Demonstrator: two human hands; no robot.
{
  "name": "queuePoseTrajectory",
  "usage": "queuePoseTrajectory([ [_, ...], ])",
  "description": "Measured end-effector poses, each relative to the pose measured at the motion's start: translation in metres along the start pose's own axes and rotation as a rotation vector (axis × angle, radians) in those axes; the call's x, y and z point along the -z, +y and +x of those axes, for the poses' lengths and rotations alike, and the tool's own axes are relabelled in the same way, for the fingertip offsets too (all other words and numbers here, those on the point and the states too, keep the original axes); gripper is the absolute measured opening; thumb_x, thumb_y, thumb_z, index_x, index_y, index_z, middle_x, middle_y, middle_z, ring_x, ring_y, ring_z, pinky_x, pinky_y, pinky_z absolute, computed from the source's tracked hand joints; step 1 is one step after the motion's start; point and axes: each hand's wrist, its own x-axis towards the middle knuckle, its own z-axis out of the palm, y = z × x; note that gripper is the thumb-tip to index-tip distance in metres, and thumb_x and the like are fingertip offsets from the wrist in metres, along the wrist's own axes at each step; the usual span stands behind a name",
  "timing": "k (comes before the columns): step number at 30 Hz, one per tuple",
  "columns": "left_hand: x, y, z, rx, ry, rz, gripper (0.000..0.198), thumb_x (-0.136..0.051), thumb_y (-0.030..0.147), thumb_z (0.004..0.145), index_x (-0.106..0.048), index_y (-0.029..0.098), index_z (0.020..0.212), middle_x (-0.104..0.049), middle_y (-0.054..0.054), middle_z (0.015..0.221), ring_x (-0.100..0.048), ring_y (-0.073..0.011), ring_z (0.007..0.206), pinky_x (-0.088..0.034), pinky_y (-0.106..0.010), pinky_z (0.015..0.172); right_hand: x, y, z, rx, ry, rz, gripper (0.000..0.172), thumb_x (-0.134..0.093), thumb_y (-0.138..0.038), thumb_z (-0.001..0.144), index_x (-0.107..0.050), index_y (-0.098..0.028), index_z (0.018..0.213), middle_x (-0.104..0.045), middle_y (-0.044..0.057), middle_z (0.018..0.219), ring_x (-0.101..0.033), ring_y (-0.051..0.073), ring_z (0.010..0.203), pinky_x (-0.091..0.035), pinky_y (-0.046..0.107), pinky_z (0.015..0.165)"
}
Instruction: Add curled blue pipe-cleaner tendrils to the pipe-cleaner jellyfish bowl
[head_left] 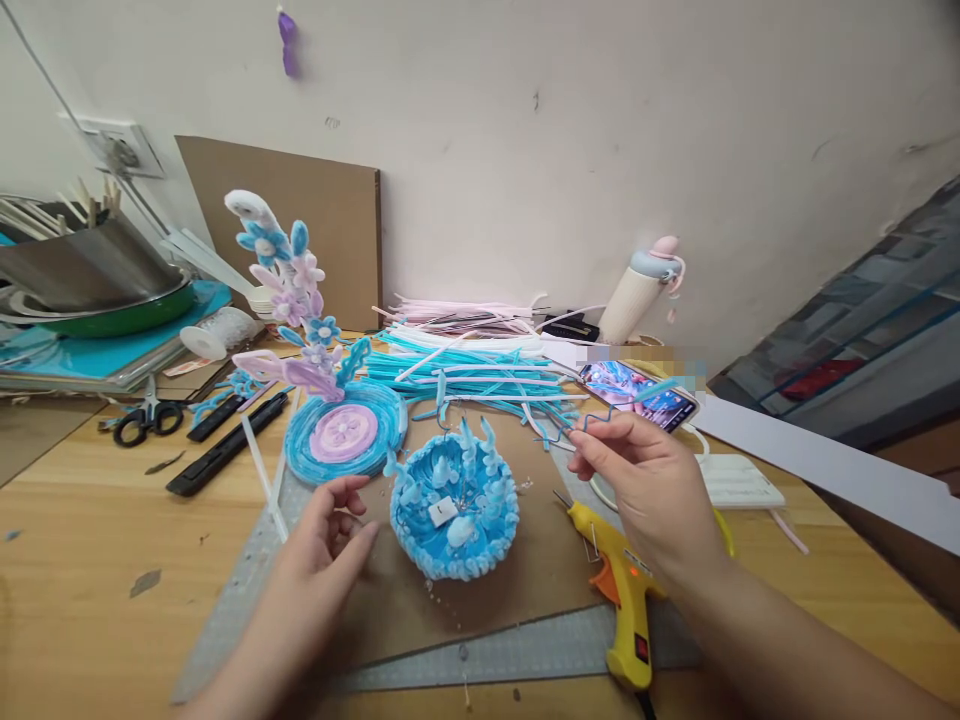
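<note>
Beside the middle of the cardboard is a bowl-shaped piece of blue pipe cleaners (491, 555), with ruffled edges and a small white tag inside. My left hand (322, 550) hovers just left of it, fingers loosely curled and thumb apart, holding nothing visible. On the other side, my right hand (649, 480) pinches a thin blue pipe cleaner (600, 415) with a wavy, bent shape. Its fuzzy end overlaps the phone behind it. A yellow glue gun (626, 590) lies under and beside my right wrist, nozzle toward the bowl-shaped piece.
A flower stem on a round blue-and-pink base (300, 440) stands at the back left. Loose pipe cleaners (465, 365) are piled behind. Scissors (150, 412), a black cutter (225, 445), a phone (652, 392), a white power bank (742, 482) and a bottle (637, 298) surround the cardboard (352, 635).
</note>
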Motion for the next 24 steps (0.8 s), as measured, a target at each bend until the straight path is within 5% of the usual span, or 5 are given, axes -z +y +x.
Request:
queuePoseTrajectory([
  [3,-0.004,0.003,-0.003,-0.013,-0.007,0.023,0.036,-0.058,0.043,0.083,-0.050,0.023,0.111,-0.055,-0.001,0.091,-0.057,-0.0171,0.071,-0.049,-0.029,0.061,0.002,-0.002,-0.003,0.007,0.015,0.015,0.022,-0.081,-0.033,0.069,-0.063,-0.021,0.069,-0.063,-0.002,0.070,-0.060,0.011,0.051,-0.056,0.027,0.052],
  [8,-0.010,0.006,0.005,-0.038,-0.072,0.107,0.031,-0.058,0.043,0.084,-0.053,0.023,0.108,-0.060,0.000,0.086,-0.059,-0.0191,0.074,-0.048,-0.031,0.067,0.001,-0.005,-0.008,-0.033,0.026,0.043,0.022,-0.082,-0.032,0.068,-0.064,-0.020,0.069,-0.064,-0.002,0.070,-0.060,0.011,0.052,-0.055,0.025,0.051],
  [14,-0.013,0.019,0.029,-0.065,-0.125,0.160,0.024,-0.066,0.040,0.075,-0.055,0.021,0.083,-0.057,0.002,0.074,-0.053,-0.0169,0.065,-0.044,-0.029,0.061,-0.002,-0.004,-0.016,0.032,-0.015,-0.033,0.017,-0.079,-0.031,0.072,-0.066,-0.021,0.068,-0.063,-0.001,0.070,-0.060,0.012,0.057,-0.053,0.026,0.054],
  [19,-0.016,0.024,0.045,-0.059,-0.123,0.104,0.034,-0.064,0.044,0.076,-0.055,0.019,0.097,-0.055,0.002,0.079,-0.052,-0.0138,0.060,-0.044,-0.025,0.054,0.000,-0.003,-0.022,0.161,0.049,-0.134,0.013,-0.077,-0.028,0.072,-0.067,-0.022,0.067,-0.064,0.002,0.074,-0.063,0.018,0.074,-0.056,0.032,0.066],
  [24,-0.010,0.017,0.036,-0.024,-0.085,0.084,0.042,-0.059,0.048,0.081,-0.049,0.022,0.111,-0.052,0.001,0.084,-0.054,-0.0142,0.059,-0.044,-0.024,0.046,0.006,-0.004,-0.024,0.145,0.099,-0.143,0.010,-0.078,-0.026,0.072,-0.069,-0.022,0.070,-0.065,0.002,0.076,-0.064,0.018,0.073,-0.056,0.031,0.065],
])
